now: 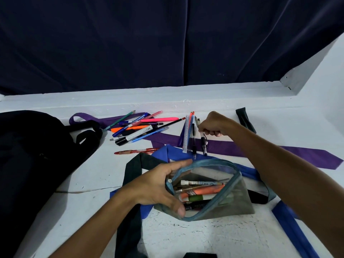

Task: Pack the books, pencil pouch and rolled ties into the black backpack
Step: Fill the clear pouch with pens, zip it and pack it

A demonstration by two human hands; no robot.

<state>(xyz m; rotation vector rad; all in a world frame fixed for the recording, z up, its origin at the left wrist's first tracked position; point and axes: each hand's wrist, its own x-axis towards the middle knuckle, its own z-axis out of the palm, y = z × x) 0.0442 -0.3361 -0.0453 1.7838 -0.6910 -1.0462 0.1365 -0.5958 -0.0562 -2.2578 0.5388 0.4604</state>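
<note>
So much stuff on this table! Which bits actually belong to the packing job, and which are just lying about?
Part of the job:
- black backpack
- pencil pouch, held open by the left hand
- loose pens, still to go in the pouch
- pens gripped by the right hand
- purple tie, blue tie, dark tie, all unrolled

Just there:
- dark curtain
- white table

The see-through grey pencil pouch with a blue zip edge (206, 190) lies on the white surface (186, 237) with its mouth wide open. Pens and markers lie inside it, orange, white, green and black. The soft black backpack (33, 161) sits at the left, its straps flopped to the right. The long purple tie (279, 151) lies flat and unrolled. The blue tie (290, 220) and the dark green tie (130, 216) lie unrolled too, partly under the pouch.
</note>
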